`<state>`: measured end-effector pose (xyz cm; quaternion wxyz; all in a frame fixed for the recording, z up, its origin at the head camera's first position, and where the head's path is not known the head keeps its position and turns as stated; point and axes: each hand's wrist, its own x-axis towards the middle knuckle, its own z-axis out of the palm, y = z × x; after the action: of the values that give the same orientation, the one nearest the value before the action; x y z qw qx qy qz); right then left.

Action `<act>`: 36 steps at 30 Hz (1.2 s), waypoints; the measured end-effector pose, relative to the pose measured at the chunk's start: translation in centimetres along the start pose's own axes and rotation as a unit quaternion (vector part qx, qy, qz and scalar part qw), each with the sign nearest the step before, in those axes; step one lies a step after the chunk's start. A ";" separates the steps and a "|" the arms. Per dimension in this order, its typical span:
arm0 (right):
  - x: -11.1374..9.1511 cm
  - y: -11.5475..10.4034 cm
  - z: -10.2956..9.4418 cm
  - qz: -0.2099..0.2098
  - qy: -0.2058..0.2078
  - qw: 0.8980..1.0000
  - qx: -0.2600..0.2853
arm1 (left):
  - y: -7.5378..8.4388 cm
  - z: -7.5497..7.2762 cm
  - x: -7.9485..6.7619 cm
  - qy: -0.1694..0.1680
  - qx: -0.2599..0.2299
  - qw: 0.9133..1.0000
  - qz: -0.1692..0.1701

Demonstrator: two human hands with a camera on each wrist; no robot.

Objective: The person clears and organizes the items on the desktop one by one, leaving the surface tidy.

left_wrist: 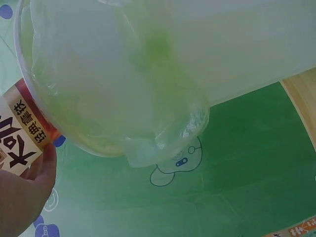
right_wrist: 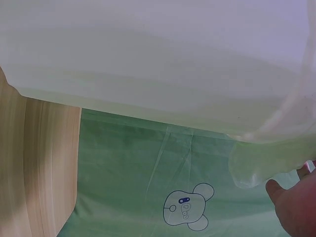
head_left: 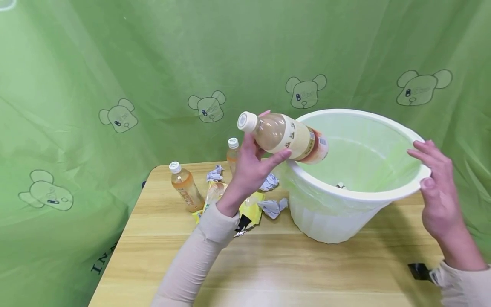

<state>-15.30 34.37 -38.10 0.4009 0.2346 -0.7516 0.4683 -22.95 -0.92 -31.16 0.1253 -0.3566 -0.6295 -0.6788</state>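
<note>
My left hand (head_left: 251, 164) holds a plastic drink bottle (head_left: 293, 138) with a white cap and a cream and red label. The bottle lies tilted, cap to the left, its base over the left rim of a white trash can (head_left: 318, 217). In the left wrist view, the fingers wrap the labelled bottle (left_wrist: 22, 131) beside the rim. My right hand (head_left: 441, 192) grips the can's right rim, fingers over the edge and thumb on the outer side. A pale green bag (head_left: 356, 162) lines the can, with a small dark and white piece (head_left: 340, 185) inside.
Two orange drink bottles stand at the left, one nearer (head_left: 186, 187) and one (head_left: 232, 154) partly behind my left hand. Crumpled paper (head_left: 273, 208) and a yellow wrapper (head_left: 251, 209) lie beside the can on the wooden table (head_left: 268, 264). A green curtain (head_left: 245, 51) hangs behind.
</note>
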 end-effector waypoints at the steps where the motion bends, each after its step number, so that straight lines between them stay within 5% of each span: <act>1: 0.1 -0.1 0.1 0.000 0.001 1.000 0.001 | 0.0 0.0 0.0 -0.001 0.002 1.000 -0.003; 14: 0.1 -0.8 0.3 0.007 0.000 1.000 0.005 | -0.4 1.2 0.4 -0.011 0.010 0.999 -0.051; 36: 0.1 -0.7 0.3 0.008 0.000 1.000 0.004 | -1.6 2.7 0.5 -0.036 0.104 0.992 -0.056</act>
<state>-14.94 33.80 -37.69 0.3965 0.2300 -0.7516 0.4744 -23.38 2.09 -32.18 0.1009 -0.3297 -0.7201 -0.6021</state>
